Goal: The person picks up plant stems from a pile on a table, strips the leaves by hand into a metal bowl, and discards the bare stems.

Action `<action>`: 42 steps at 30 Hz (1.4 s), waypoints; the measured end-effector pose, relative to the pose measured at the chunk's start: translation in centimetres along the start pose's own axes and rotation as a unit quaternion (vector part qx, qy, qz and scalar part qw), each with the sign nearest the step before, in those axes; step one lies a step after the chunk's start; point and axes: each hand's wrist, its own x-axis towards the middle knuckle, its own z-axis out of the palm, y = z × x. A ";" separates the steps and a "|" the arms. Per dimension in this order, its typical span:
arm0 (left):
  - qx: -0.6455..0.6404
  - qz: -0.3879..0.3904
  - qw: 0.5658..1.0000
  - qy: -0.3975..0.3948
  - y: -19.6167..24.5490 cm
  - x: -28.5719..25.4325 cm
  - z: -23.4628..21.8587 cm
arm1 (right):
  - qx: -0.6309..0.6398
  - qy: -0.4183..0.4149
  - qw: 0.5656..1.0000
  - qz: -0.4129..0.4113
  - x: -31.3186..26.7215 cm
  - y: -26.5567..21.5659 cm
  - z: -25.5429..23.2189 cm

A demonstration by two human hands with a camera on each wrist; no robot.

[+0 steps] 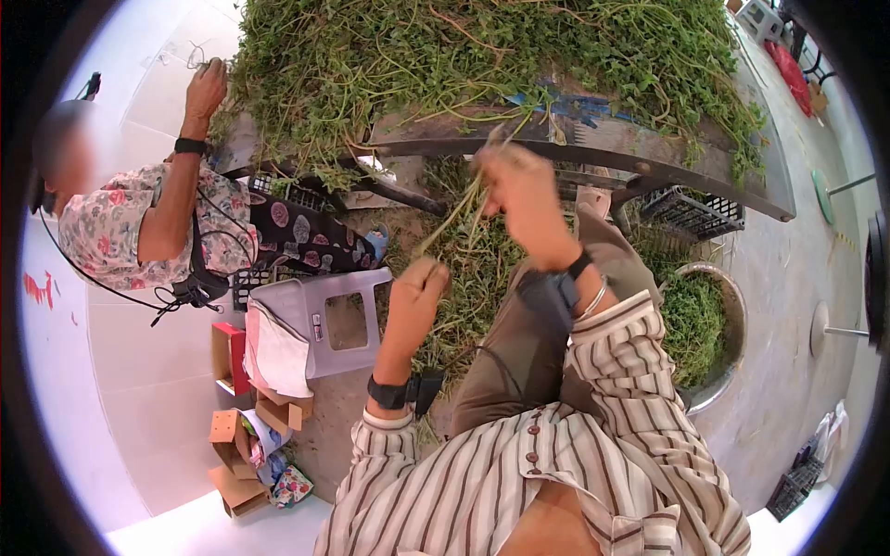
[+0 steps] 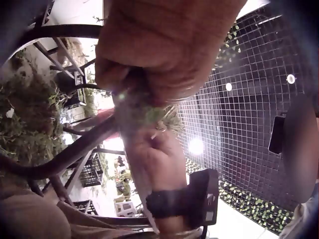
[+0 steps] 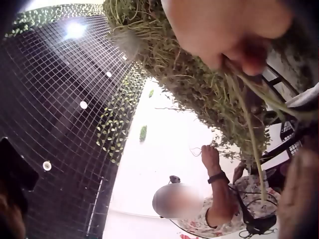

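My right hand grips a few long green plant stems in front of the table edge and is slightly blurred. The stems slant down and left to my left hand, whose curled fingertips pinch their lower ends. In the right wrist view the stems come out between the right thumb and fingers. Seen from the left wrist, the left hand is curled, with blurred greenery below it. A large heap of leafy green plants covers the table just beyond my hands.
Cut greens litter the floor between my legs. A round metal tub of greens stands at right, a black crate under the table. To the left are a grey plastic stool, cardboard boxes and another person reaching to the heap.
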 end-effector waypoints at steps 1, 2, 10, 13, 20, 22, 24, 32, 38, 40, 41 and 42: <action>0.034 -0.019 0.999 0.001 -1.3 -1.2 0.0 | -0.033 0.009 0.987 -0.157 1.2 0.0 -1.5; 0.068 -0.036 0.997 0.002 -2.9 -2.6 -0.1 | 0.074 0.027 0.991 -0.110 2.5 -1.2 -2.8; 0.024 -0.217 0.969 0.113 -9.1 -8.0 -2.5 | 0.204 0.034 0.977 -0.059 2.5 -2.2 -3.9; 0.064 -0.183 0.974 0.113 -8.7 -7.6 -2.6 | 0.177 0.037 0.981 -0.070 2.1 -2.3 -3.7; 0.187 -0.061 0.977 0.088 -12.7 -7.7 -2.7 | 0.150 0.112 0.975 -0.122 -2.5 -5.9 -7.9; 0.194 -0.065 0.977 0.067 -13.7 -7.7 -3.0 | 0.133 0.124 0.972 -0.152 -5.3 -6.5 -11.6; 0.192 -0.104 0.975 0.039 -14.9 -7.7 -3.5 | 0.046 0.219 0.961 -0.161 -9.2 -7.5 -15.8; 0.196 -0.052 0.978 0.042 -15.0 -7.1 -2.3 | -0.058 0.534 0.823 -0.184 -26.4 -6.6 -33.7; 0.229 -0.092 0.969 0.005 -13.0 -6.5 -1.4 | -0.021 0.605 0.777 -0.172 -32.5 -4.0 -36.9; 0.213 -0.047 0.976 0.024 -11.9 -6.7 -0.9 | -0.025 0.601 0.783 -0.162 -32.2 -2.7 -36.9; 0.213 -0.047 0.976 0.031 -12.3 -6.6 -1.0 | -0.043 0.597 0.789 -0.136 -32.1 -1.9 -36.8; 0.205 -0.047 0.977 0.029 -13.1 -6.6 -1.3 | -0.062 0.594 0.795 -0.109 -32.0 -1.3 -36.9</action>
